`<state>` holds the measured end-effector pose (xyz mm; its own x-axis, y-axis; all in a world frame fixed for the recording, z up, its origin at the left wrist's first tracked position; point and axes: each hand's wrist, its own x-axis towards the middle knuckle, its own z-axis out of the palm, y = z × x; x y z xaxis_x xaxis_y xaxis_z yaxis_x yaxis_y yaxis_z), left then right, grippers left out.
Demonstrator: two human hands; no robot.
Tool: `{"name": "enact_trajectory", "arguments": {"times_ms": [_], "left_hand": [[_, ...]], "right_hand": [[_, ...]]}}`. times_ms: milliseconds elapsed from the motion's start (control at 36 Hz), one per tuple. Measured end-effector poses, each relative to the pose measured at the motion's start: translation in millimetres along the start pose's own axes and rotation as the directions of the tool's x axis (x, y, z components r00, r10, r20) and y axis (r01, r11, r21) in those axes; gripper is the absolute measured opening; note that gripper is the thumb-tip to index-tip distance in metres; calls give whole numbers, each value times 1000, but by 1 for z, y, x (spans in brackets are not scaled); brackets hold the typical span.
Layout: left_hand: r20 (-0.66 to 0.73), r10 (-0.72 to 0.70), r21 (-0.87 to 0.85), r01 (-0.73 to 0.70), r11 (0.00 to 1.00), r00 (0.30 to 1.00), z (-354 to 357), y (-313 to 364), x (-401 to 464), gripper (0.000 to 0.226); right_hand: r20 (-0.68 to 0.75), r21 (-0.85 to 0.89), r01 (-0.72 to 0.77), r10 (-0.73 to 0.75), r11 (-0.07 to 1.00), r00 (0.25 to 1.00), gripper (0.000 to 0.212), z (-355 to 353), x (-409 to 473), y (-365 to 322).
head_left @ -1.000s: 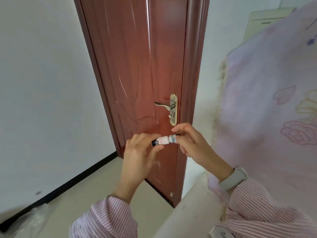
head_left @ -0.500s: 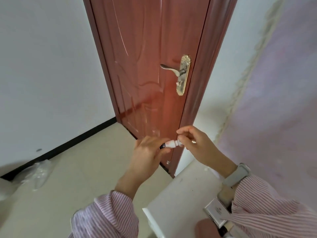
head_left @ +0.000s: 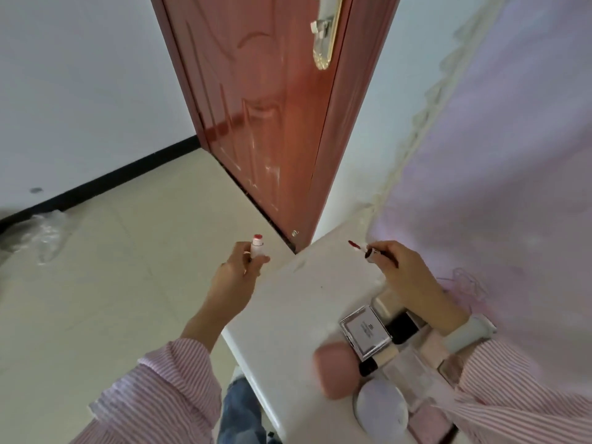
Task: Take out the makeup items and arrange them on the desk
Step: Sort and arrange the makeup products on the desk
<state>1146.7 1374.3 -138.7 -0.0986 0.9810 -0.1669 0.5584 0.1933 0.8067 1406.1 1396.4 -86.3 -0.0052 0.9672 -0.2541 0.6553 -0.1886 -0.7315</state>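
Note:
My left hand (head_left: 238, 272) grips a small white lip gloss tube (head_left: 256, 246) upright, its red-stained mouth uncovered, out over the floor left of the desk. My right hand (head_left: 402, 274) pinches the tube's cap with its red-tipped applicator wand (head_left: 360, 248), held above the far part of the white desk (head_left: 298, 302). Several makeup items lie near my right wrist: a silver-edged compact (head_left: 365, 331), a pink sponge (head_left: 336, 370), a pale round compact (head_left: 381, 408), a black case (head_left: 402, 326) and pink cases (head_left: 429, 423).
A red-brown door (head_left: 266, 107) with a gold handle plate stands ahead, closed. A pale purple flowered cloth (head_left: 512, 155) hangs along the right beside the desk. Crumpled clear plastic (head_left: 45, 235) lies on the beige floor at left. My jeans show below the desk's edge.
The tube was held closed between both hands; now the cap with its wand is pulled off and my hands are apart. The view has tipped down, showing the desk and makeup items.

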Motion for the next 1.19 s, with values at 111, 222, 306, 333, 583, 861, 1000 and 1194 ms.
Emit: {"name": "enact_trajectory", "arguments": {"times_ms": [111, 222, 306, 333, 583, 861, 1000, 1194], "left_hand": [[-20, -129, -317, 116, 941, 991, 50, 9, -1, 9], [-163, -104, -313, 48, 949, 981, 92, 17, 12, 8], [-198, -86, -243, 36, 969, 976, 111, 21, 20, 13], [-208, -67, -189, 27, 982, 976, 119, 21, 23, 12], [-425, 78, 19, -77, 997, 902, 157, 17, 34, 18], [-500, 104, 106, -59, 993, 860, 175, 37, 47, 13], [-469, 108, 163, -34, 986, 877, 179, 29, 48, 14], [-449, 90, 200, 2, 980, 889, 182, 29, 49, 16]], "right_hand": [[50, 266, -109, 99, 958, 994, 25, 28, 10, 27], [25, 341, -63, 58, 938, 998, 17, 45, 25, 39], [-59, 383, 17, 6, 924, 998, 27, 53, 33, 45], [-93, 370, 53, -19, 927, 995, 29, 56, 36, 50], [-148, 47, 196, -187, 979, 971, 24, 55, 76, 80], [-89, -48, 265, -268, 963, 959, 14, 41, 99, 88], [-67, -87, 274, -280, 958, 958, 12, 41, 98, 89], [-70, -74, 275, -280, 959, 957, 13, 42, 97, 89]]}}
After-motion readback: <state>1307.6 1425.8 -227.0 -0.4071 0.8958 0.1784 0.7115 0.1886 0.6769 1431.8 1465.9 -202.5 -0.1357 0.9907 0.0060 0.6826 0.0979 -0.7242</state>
